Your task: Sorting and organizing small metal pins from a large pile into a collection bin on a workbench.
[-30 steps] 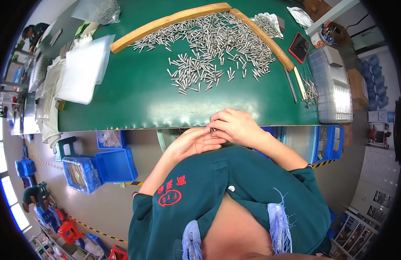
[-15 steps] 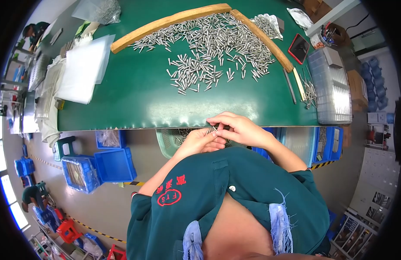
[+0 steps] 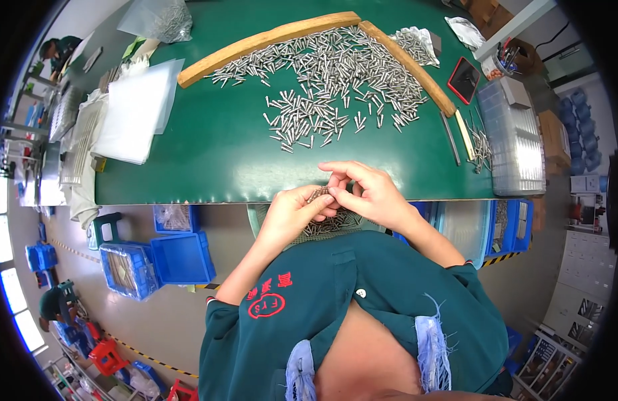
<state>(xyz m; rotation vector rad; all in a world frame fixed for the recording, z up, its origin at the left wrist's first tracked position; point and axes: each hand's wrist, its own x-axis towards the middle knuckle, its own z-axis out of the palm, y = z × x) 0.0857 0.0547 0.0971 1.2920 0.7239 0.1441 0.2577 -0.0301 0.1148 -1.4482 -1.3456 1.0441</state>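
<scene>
In front of my chest, over the table's near edge, both hands meet. My left hand is closed round several small silver metal pins, their ends showing between thumb and fingers. My right hand bends in from the right, its thumb and fingertips pinched at the same pins; its index finger lies higher, over the table. Exactly which pins it grips is partly hidden. Below the hands, a pale green basket contains more pins. A large heap of similar pins is spread on the green table.
Two wooden bars border the heap's far side. Plastic sheets lie left; a red-edged phone and stacked clear trays are right. Blue bins stand on the floor. Another person is far left.
My left hand has turned and lifted slightly, showing more pins in its grasp. The right hand's fingers have shifted against them. More of the basket's contents show; the whole view has moved slightly.
</scene>
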